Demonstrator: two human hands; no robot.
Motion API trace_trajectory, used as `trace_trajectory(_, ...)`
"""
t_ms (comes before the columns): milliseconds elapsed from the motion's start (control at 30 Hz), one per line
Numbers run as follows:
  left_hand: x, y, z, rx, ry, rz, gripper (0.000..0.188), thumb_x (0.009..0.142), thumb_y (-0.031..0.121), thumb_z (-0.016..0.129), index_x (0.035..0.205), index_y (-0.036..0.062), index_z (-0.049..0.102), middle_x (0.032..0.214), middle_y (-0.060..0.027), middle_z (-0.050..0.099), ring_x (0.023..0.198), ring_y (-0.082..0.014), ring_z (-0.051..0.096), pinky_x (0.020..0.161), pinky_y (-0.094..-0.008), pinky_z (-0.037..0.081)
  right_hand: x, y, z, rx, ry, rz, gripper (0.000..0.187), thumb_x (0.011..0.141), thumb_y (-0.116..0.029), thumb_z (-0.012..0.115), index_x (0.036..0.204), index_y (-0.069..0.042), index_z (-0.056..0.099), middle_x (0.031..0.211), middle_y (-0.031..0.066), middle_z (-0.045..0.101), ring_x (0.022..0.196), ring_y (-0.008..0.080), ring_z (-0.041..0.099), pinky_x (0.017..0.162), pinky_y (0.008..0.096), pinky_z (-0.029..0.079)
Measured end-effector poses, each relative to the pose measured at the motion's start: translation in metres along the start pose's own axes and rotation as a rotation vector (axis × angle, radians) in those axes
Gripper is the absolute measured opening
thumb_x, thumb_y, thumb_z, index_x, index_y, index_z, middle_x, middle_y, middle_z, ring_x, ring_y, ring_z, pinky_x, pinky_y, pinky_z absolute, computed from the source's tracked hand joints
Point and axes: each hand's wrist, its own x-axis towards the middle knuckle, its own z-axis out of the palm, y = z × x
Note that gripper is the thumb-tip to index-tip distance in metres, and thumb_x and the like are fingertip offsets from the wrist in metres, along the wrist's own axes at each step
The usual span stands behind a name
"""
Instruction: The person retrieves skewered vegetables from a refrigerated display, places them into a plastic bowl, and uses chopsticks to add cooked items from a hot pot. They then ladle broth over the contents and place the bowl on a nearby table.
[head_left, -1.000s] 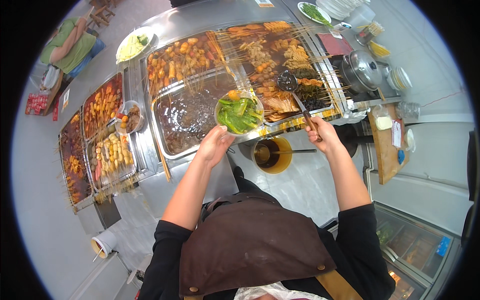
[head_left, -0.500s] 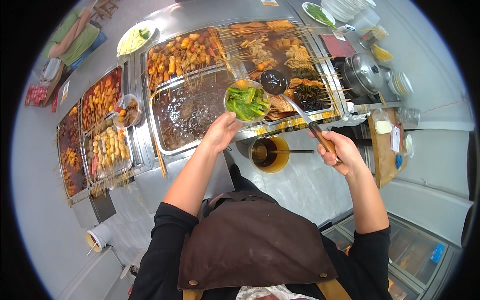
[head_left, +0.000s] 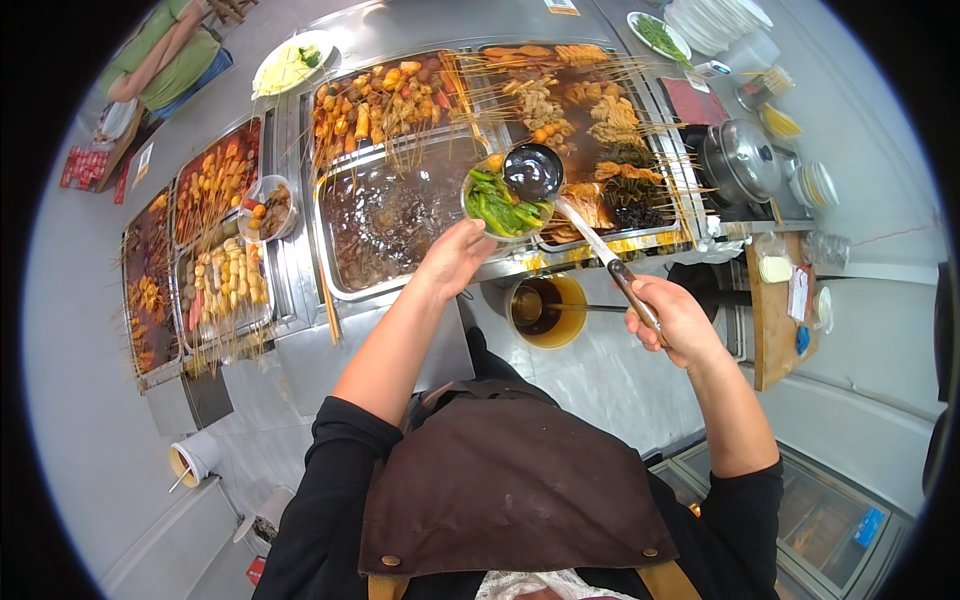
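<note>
A clear round bowl of green leafy vegetables (head_left: 500,207), with an orange piece at its far edge, is held by my left hand (head_left: 462,255), whose fingers grip its near left side. My right hand (head_left: 672,318) is closed round the wooden handle of a ladle (head_left: 534,172). The ladle's dark bowl overlaps the far right rim of the container, and what it carries looks like dark liquid. Below and to the left of the bowl lies a rectangular metal pan of bubbling brown broth (head_left: 385,215).
Pans of skewered food (head_left: 375,105) line the counter, their sticks poking over the edges. Another bowl of food (head_left: 268,208) sits left of the broth. A yellow bucket (head_left: 550,310) with a dipper stands below the counter. A lidded pot (head_left: 740,160) is at right. Someone in green (head_left: 175,60) is beyond.
The ladle has moved left and its bowl now overlaps the vegetable bowl's rim. My left hand still holds the bowl. The whole view has shifted slightly.
</note>
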Motion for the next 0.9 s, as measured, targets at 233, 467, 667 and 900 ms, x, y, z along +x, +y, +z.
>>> trace_trajectory(233, -0.002, 0.006, 0.002, 0.007, -0.007, 0.027, 0.029, 0.097, 0.022, 0.060, 0.121, 0.0060, 0.059, 0.124, -0.0057, 0.062, 0.114, -0.0168, 0.056, 0.105, -0.0347, 0.042, 0.004, 0.005, 0.003, -0.089, 0.037, -0.113, 0.038, 0.102, -0.029, 0.047, 0.126, -0.001, 0.057, 0.067, 0.0051, 0.060, 0.044, 0.0065, 0.045, 0.040, 0.0222, 0.036)
trace_trajectory(467, -0.001, 0.008, 0.005, -0.028, 0.020, 0.037, 0.019, 0.097, 0.020, 0.061, 0.110, 0.0075, 0.058, 0.115, -0.0074, 0.065, 0.109, -0.0192, 0.060, 0.103, -0.0346, 0.047, 0.008, 0.008, 0.004, -0.146, 0.092, -0.165, 0.040, 0.102, -0.028, 0.048, 0.128, 0.000, 0.056, 0.067, 0.0057, 0.061, 0.044, 0.0068, 0.045, 0.040, 0.0221, 0.036)
trace_trajectory(667, -0.002, 0.010, 0.008, -0.036, 0.012, 0.035, 0.015, 0.098, 0.019, 0.060, 0.107, 0.0077, 0.058, 0.109, -0.0057, 0.063, 0.108, -0.0191, 0.059, 0.103, -0.0349, 0.047, 0.011, 0.013, -0.007, 0.136, -0.007, -0.056, 0.043, 0.102, -0.028, 0.044, 0.133, 0.000, 0.054, 0.066, 0.0042, 0.058, 0.042, 0.0060, 0.039, 0.038, 0.0209, 0.031)
trace_trajectory(900, -0.006, 0.008, -0.004, -0.063, -0.035, 0.070, 0.008, 0.098, 0.017, 0.057, 0.095, 0.0091, 0.058, 0.098, -0.0032, 0.057, 0.103, -0.0212, 0.059, 0.105, -0.0378, 0.046, 0.034, 0.038, -0.042, 0.616, -0.176, 0.052, 0.044, 0.102, -0.029, 0.039, 0.134, -0.003, 0.054, 0.068, 0.0034, 0.056, 0.043, 0.0051, 0.036, 0.038, 0.0194, 0.027)
